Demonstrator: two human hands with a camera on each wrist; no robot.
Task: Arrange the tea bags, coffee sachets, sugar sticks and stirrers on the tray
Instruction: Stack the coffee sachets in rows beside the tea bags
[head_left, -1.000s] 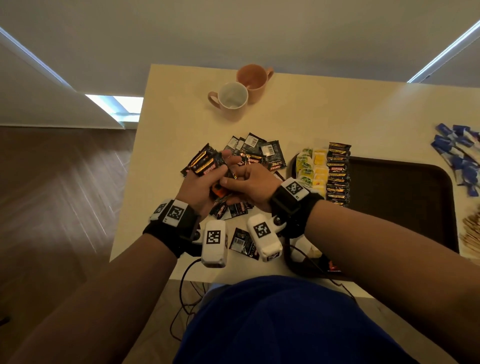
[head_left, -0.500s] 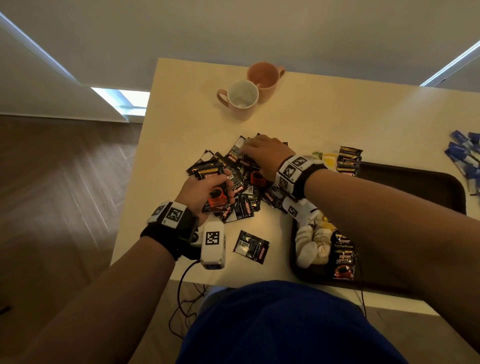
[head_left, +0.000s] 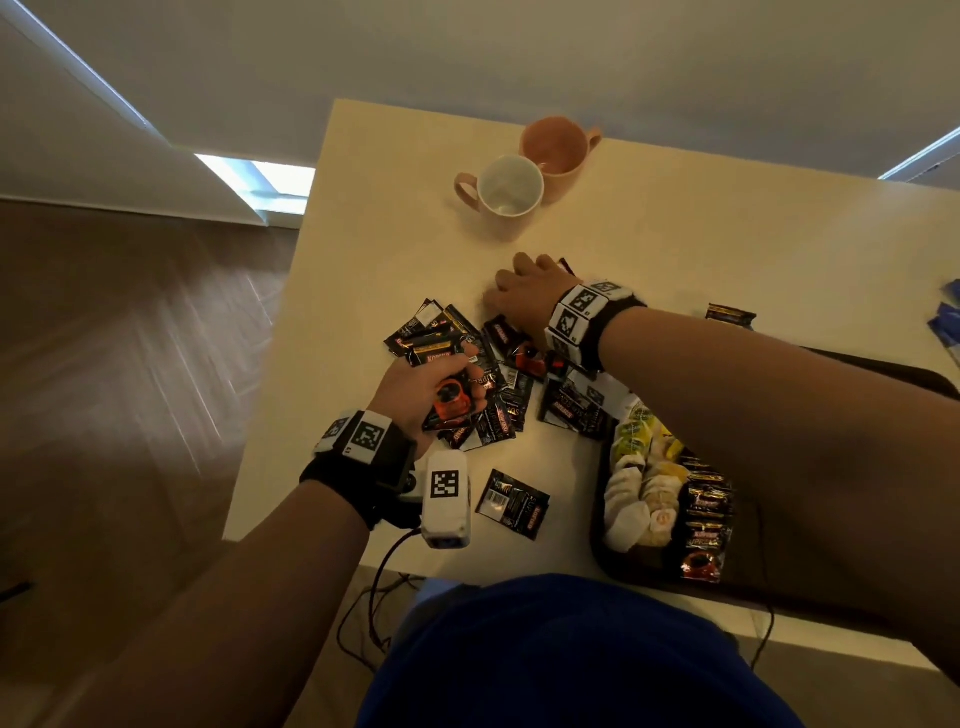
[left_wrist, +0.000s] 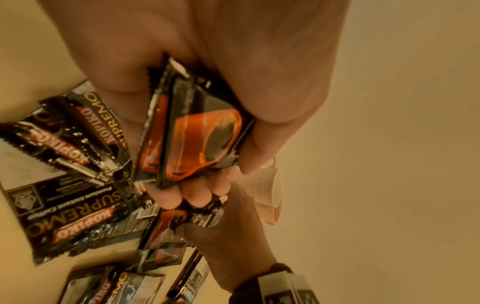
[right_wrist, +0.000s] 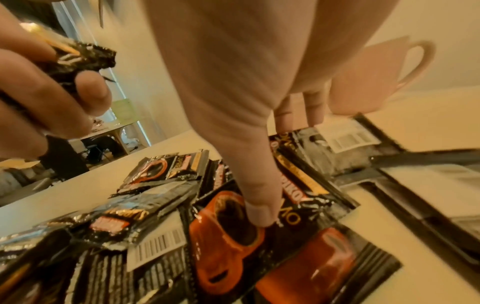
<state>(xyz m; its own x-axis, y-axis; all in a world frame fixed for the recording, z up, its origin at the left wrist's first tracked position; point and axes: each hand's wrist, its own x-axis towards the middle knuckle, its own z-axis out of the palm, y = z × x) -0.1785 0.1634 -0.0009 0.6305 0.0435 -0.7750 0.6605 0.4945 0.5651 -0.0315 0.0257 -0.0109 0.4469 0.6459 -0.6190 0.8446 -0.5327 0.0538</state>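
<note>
The head view looks down from above; both close wrist views share its coffee sachets (head_left: 493, 384) pile.

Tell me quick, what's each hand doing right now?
Left hand: grips a stack of coffee sachets.
Right hand: open, fingers spread, thumb pressing a sachet in the pile.

The right arm (head_left: 779, 415) hides most of the tray (head_left: 883, 374). The blue sticks (head_left: 948, 322) are cut off by the head view's right edge. The right hand (head_left: 524, 301) covers some sachets (head_left: 498, 395); its fingertips are blurred.
</note>
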